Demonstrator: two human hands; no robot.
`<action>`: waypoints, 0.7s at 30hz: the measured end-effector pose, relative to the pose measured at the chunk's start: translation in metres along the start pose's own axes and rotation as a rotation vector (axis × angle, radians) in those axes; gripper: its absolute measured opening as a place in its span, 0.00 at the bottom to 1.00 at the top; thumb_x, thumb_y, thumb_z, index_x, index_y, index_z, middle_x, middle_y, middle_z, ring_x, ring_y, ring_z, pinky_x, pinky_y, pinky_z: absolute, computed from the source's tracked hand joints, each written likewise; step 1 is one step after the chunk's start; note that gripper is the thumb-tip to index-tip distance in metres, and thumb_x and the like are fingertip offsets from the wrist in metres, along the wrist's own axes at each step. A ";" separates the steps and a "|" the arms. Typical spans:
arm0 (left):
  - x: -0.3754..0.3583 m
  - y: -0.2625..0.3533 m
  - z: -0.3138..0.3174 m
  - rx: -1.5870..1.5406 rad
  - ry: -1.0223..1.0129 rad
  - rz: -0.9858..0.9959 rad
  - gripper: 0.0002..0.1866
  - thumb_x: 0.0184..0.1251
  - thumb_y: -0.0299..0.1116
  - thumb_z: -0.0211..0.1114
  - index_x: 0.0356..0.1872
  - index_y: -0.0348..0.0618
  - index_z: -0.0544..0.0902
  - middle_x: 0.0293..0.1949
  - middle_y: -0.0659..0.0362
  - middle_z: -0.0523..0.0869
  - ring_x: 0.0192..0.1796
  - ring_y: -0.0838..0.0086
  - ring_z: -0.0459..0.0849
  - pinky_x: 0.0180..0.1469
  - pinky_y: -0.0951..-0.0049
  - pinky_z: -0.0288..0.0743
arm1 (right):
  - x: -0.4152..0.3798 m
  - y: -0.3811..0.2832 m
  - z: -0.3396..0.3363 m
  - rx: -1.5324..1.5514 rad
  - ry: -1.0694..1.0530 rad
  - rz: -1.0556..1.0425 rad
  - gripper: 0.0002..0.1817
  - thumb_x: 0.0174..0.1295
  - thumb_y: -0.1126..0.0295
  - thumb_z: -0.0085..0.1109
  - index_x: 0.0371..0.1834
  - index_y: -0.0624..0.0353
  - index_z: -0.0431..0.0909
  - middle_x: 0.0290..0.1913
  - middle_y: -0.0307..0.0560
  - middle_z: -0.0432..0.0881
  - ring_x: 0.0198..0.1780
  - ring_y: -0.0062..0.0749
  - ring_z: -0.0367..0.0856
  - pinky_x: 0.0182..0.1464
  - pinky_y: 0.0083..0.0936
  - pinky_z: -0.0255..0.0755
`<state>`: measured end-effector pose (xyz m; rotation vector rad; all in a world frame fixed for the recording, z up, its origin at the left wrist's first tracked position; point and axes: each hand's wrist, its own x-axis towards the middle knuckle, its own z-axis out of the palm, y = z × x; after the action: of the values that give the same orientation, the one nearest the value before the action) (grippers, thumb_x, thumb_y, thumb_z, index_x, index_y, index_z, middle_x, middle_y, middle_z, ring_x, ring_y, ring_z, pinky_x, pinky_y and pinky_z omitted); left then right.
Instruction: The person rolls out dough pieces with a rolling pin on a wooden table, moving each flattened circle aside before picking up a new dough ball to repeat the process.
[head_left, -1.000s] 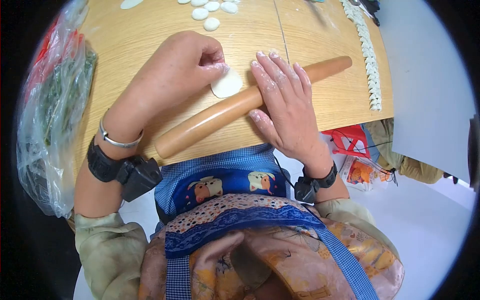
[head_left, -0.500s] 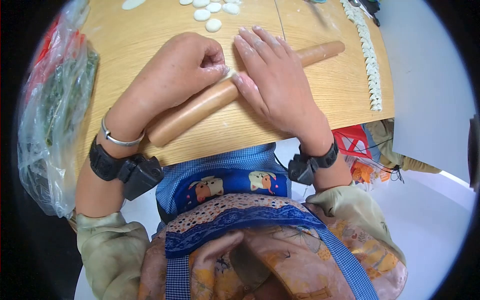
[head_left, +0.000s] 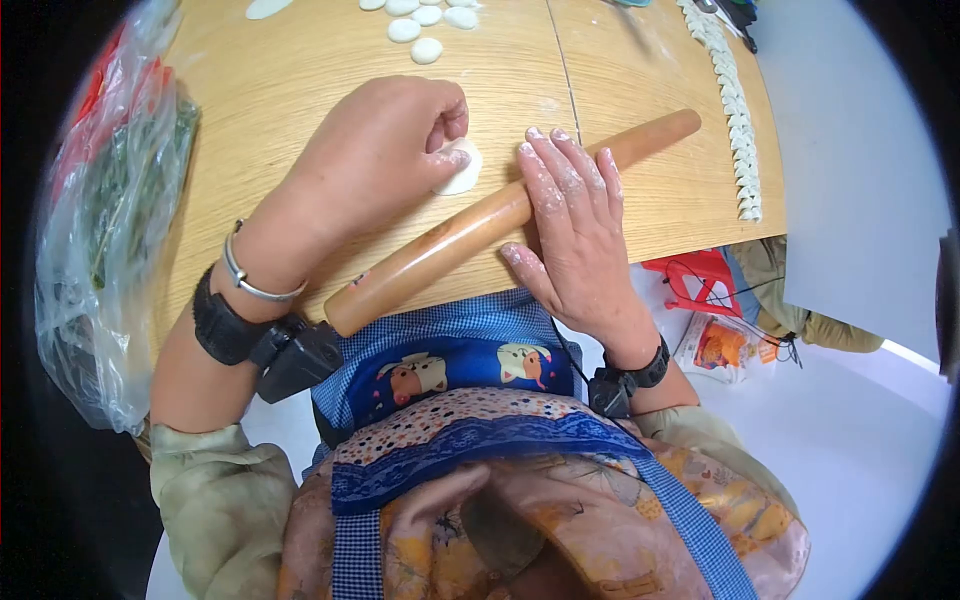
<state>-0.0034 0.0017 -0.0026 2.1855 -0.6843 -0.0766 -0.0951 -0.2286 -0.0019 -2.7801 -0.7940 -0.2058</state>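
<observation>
A small flat round of dough (head_left: 462, 180) lies on the table just beyond the rolling pin. My left hand (head_left: 395, 140) is closed on its left edge, thumb on top and fingers curled. The wooden rolling pin (head_left: 430, 255) slants across the table's near edge, its lower left end close to my left wrist. Over the pin's middle rests my right hand (head_left: 580, 230), flat, with floury fingers stretched out and the thumb apart.
Several dough discs (head_left: 404, 30) lie at the far side of the wooden table (head_left: 300, 70). A long row of small folded white dough pieces (head_left: 740, 120) runs along the right edge. Clear plastic bags with greens (head_left: 110, 220) stand at the left.
The rolling pin and my right hand have come back toward my body, uncovering more of the dough round. My left hand still holds the dough's edge.
</observation>
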 end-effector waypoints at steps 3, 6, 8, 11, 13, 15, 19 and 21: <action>0.002 0.003 -0.006 -0.025 -0.065 -0.075 0.07 0.61 0.29 0.69 0.34 0.34 0.83 0.27 0.51 0.85 0.33 0.62 0.85 0.39 0.64 0.79 | 0.001 0.001 0.001 0.005 0.005 -0.008 0.42 0.66 0.51 0.62 0.80 0.62 0.64 0.80 0.55 0.66 0.82 0.53 0.60 0.84 0.56 0.40; 0.001 -0.003 -0.008 -0.289 -0.134 -0.149 0.05 0.66 0.26 0.68 0.38 0.37 0.82 0.26 0.67 0.77 0.32 0.84 0.76 0.35 0.76 0.72 | 0.000 0.000 0.002 -0.001 0.011 -0.005 0.42 0.66 0.51 0.62 0.80 0.61 0.64 0.79 0.54 0.67 0.81 0.52 0.60 0.84 0.56 0.40; 0.002 -0.014 -0.003 -0.386 -0.105 -0.123 0.04 0.67 0.26 0.67 0.38 0.36 0.83 0.26 0.69 0.76 0.32 0.85 0.75 0.36 0.77 0.73 | 0.000 0.000 0.002 0.003 0.015 -0.002 0.42 0.66 0.51 0.62 0.79 0.61 0.64 0.79 0.54 0.68 0.81 0.52 0.61 0.84 0.56 0.40; 0.000 -0.012 -0.002 -0.366 -0.107 -0.164 0.05 0.66 0.25 0.68 0.38 0.34 0.82 0.27 0.67 0.78 0.32 0.84 0.75 0.36 0.78 0.72 | 0.001 0.000 0.002 0.001 0.012 -0.002 0.41 0.66 0.51 0.62 0.79 0.61 0.65 0.79 0.55 0.68 0.81 0.52 0.61 0.84 0.57 0.41; -0.001 -0.004 -0.008 -0.281 -0.130 -0.173 0.06 0.66 0.26 0.68 0.38 0.33 0.83 0.27 0.65 0.79 0.32 0.83 0.76 0.36 0.77 0.73 | 0.002 0.000 0.002 0.001 0.022 -0.009 0.41 0.66 0.51 0.61 0.79 0.61 0.65 0.78 0.55 0.68 0.81 0.52 0.62 0.84 0.57 0.42; -0.001 -0.003 -0.010 -0.199 -0.152 -0.181 0.06 0.66 0.26 0.68 0.38 0.33 0.83 0.27 0.63 0.81 0.32 0.82 0.76 0.36 0.76 0.73 | 0.006 0.002 0.001 0.000 0.030 -0.016 0.40 0.67 0.51 0.61 0.78 0.61 0.66 0.78 0.55 0.68 0.81 0.53 0.62 0.83 0.57 0.42; 0.000 -0.012 -0.011 -0.043 -0.063 -0.072 0.09 0.67 0.30 0.68 0.37 0.32 0.83 0.26 0.56 0.82 0.30 0.76 0.78 0.35 0.71 0.73 | 0.030 0.007 -0.003 -0.009 0.011 -0.085 0.37 0.69 0.51 0.58 0.75 0.65 0.69 0.76 0.59 0.70 0.79 0.56 0.64 0.82 0.56 0.47; -0.001 -0.013 -0.011 -0.035 -0.028 -0.021 0.10 0.68 0.31 0.67 0.38 0.31 0.83 0.26 0.54 0.81 0.30 0.73 0.78 0.35 0.69 0.73 | 0.045 0.010 -0.001 -0.026 0.004 -0.115 0.35 0.71 0.51 0.57 0.74 0.67 0.70 0.76 0.62 0.71 0.79 0.57 0.65 0.82 0.56 0.49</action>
<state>0.0049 0.0167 -0.0055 2.1622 -0.6706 -0.1298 -0.0515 -0.2147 0.0066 -2.7593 -0.9580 -0.2441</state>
